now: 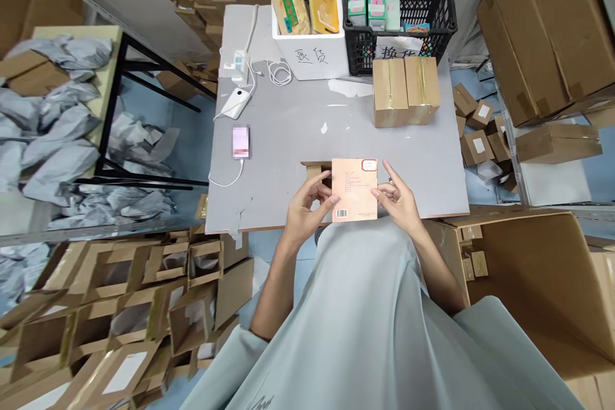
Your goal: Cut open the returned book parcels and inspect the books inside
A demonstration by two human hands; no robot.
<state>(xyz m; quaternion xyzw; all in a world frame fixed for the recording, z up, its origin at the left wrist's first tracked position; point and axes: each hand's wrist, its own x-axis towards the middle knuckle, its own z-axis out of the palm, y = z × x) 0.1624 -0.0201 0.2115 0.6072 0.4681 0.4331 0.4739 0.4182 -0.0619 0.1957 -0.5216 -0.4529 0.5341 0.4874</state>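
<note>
Pink packet point(354, 189), barcode side up, sits between both hands over the near edge of the grey table point(298, 122). I see my left hand point(307, 208) pinching its left edge with thumb and fingers. My right hand point(398, 202) grips the right edge, forefinger stretched along it. A small cardboard box point(314, 172) lies on the table just behind the packet, and a phone point(241, 142) lies further left.

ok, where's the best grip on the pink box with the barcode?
Probably by its left and right edges, one side each, where the left hand and right hand sit now. The pink box is flat, broad and face up, so those edges oppose each other.
</note>
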